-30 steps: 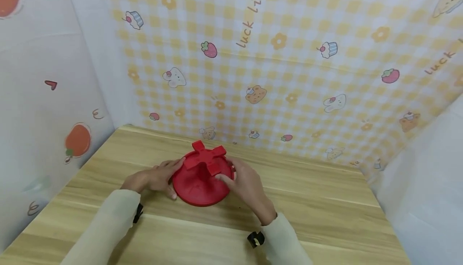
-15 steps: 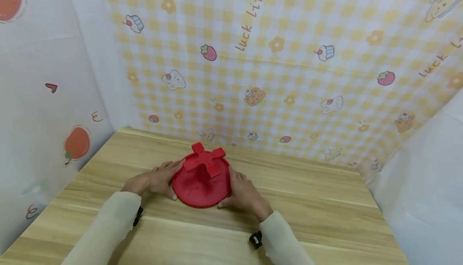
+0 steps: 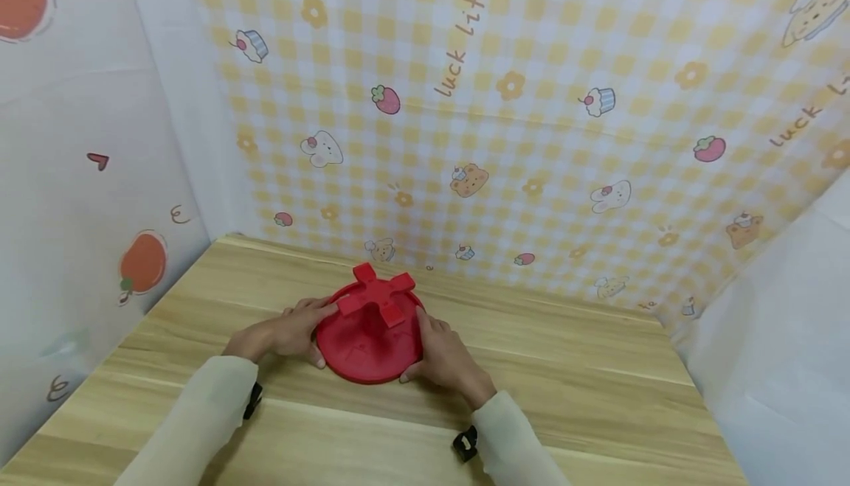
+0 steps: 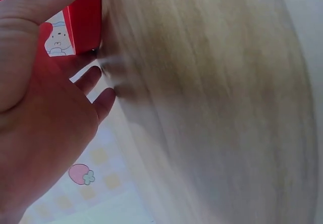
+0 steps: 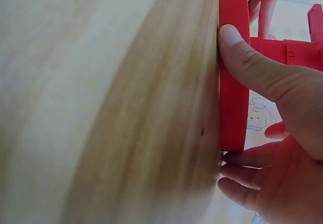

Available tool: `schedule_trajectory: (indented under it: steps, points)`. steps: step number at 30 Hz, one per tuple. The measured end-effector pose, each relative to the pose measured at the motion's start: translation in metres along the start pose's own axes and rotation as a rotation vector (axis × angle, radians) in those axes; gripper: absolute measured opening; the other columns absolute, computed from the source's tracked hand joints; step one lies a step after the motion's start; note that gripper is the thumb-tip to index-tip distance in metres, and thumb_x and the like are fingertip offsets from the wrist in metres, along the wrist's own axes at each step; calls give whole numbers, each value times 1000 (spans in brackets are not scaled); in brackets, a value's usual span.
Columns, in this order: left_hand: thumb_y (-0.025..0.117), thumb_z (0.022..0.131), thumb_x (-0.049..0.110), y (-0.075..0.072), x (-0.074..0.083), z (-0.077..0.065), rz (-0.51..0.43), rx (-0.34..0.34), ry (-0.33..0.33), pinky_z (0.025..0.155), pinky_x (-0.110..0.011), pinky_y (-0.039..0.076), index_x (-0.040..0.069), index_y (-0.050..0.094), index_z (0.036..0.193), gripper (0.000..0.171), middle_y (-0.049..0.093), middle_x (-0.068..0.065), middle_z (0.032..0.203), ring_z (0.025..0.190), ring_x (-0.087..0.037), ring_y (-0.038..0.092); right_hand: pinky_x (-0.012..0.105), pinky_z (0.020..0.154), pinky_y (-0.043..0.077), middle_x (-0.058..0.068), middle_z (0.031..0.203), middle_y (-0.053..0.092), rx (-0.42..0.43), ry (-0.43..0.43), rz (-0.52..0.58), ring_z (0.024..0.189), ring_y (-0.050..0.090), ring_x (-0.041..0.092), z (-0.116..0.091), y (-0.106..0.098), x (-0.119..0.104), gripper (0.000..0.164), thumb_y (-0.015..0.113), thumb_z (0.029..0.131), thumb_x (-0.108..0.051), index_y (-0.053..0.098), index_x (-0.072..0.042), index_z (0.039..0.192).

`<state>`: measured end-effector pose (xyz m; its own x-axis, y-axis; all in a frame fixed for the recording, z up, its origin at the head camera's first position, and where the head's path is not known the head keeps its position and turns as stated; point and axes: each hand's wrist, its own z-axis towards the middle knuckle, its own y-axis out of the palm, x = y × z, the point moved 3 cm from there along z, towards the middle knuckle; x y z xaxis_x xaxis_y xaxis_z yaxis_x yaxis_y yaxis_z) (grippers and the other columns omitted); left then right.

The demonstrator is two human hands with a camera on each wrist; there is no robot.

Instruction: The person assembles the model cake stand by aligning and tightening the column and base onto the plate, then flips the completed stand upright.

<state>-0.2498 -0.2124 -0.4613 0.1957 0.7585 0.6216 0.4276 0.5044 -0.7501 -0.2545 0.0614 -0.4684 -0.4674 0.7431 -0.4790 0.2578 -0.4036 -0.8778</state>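
Observation:
A red plastic stand has a round base [image 3: 361,359] flat on the table, with a short post rising to a four-armed cross top [image 3: 378,294]. At the base's left edge, my left hand [image 3: 291,330] grips the rim, thumb toward the front and fingers behind. Opposite it, my right hand [image 3: 446,353] holds the right edge. The right wrist view shows the right thumb [image 5: 242,50] on the side of the rim and the fingers low around it; the post [image 5: 275,50] carries the marking 33. In the left wrist view, a red rim [image 4: 86,22] shows beyond the left hand.
The wooden table [image 3: 571,383] extends to both sides and toward me. Behind it hangs a yellow checked cloth [image 3: 531,139] with cartoon prints. White sheets border the left [image 3: 73,206] and right [image 3: 777,338]. Black straps [image 3: 466,443] sit at my wrists.
My right hand has moved from close beside a cross arm down to the base's right rim, its thumb now at the front edge. The left hand stays on the left rim.

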Motion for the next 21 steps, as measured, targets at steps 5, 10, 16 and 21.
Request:
schedule_trajectory:
  steps: [5, 10, 16, 21]
  points:
    - [91, 66, 28, 2, -2, 0, -23, 5, 14, 106, -70, 21, 9, 38, 152, 102, 26, -26, 157, 139, -49, 20, 54, 100, 47, 15, 148, 47, 21, 1, 40, 130, 45, 43, 0, 0, 1, 117, 93, 65, -37, 26, -1, 154]
    - [90, 67, 28, 3, -2, 0, -32, 0, 10, 105, -67, 22, 10, 38, 153, 102, 25, -25, 158, 140, -48, 19, 53, 101, 46, 13, 146, 49, 41, -20, 81, 129, 46, 41, 0, 0, 4, 116, 94, 63, -35, 28, -4, 153]
    - [89, 69, 31, 5, -1, 2, -33, 4, 21, 101, -61, 23, 10, 37, 153, 101, 22, -24, 159, 140, -47, 19, 49, 102, 48, 12, 141, 53, 59, -74, 136, 126, 51, 34, 0, -2, 8, 113, 96, 61, -31, 33, -4, 151]
    - [88, 71, 31, 6, 2, 4, -36, 8, 27, 102, -61, 23, 13, 32, 156, 103, 19, -24, 160, 140, -46, 19, 39, 100, 50, 4, 136, 56, 71, -146, 228, 123, 56, 24, 1, -3, 11, 106, 96, 59, -27, 39, -11, 147]
